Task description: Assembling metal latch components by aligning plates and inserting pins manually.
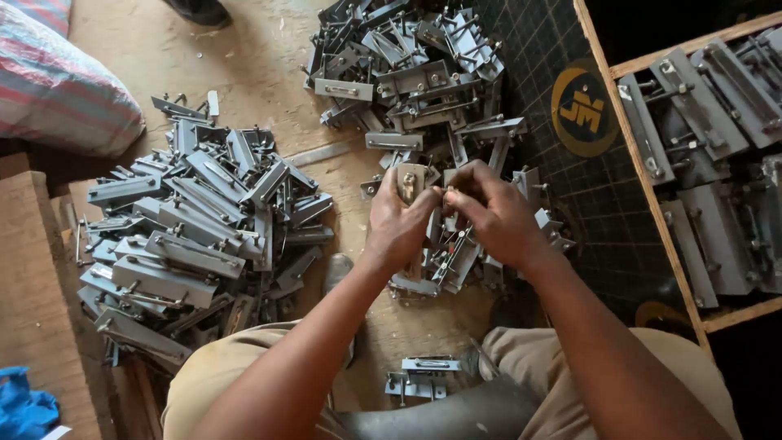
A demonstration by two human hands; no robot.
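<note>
My left hand [397, 224] grips a small grey metal bracket [410, 181] with a bolt through it, held upright at the middle of the view. My right hand [494, 213] meets it from the right, fingers pinched at the bracket's edge. Both hands hover over a scatter of grey metal brackets [444, 261] on the floor. A large pile of the same brackets [199, 236] lies to the left. Another heap [415, 73] lies just beyond my hands.
A wooden crate [643, 187] at the right holds more grey brackets [709, 147]. A dark grid-patterned mat [595, 195] lies beside it. A striped sack [57, 81] sits top left, blue cloth [24, 407] bottom left. Two brackets [423, 376] lie between my knees.
</note>
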